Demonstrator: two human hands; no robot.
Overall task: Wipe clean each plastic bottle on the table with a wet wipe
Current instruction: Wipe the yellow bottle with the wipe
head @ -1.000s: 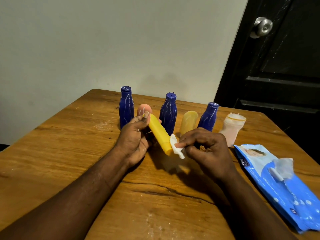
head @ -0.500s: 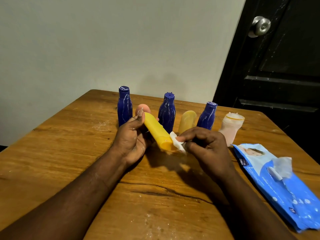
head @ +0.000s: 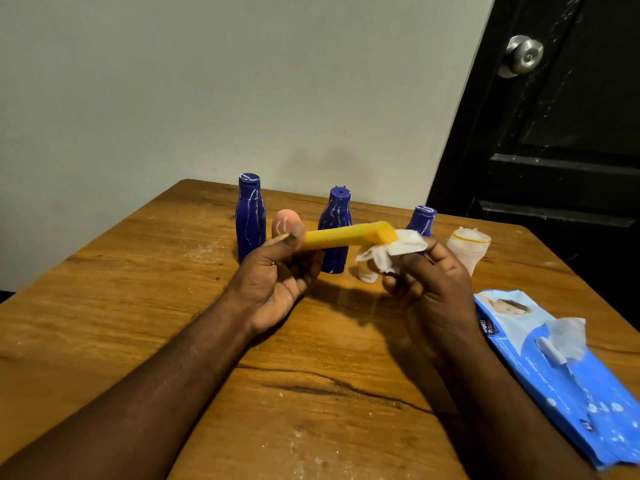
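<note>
One yellow bottle (head: pixel 346 235) gripped, wipe (head: pixel 398 249) at end

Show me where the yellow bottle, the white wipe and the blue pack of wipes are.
yellow bottle (head: pixel 341 236): head view, middle of its body.
white wipe (head: pixel 403 247): head view, the flat part by the bottle's end.
blue pack of wipes (head: pixel 588 403): head view, its blue front face.

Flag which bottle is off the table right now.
The yellow bottle: the left hand holds it roughly level by one end, and the right hand holds a wet wipe at the other. The rest stand on the table.
</note>
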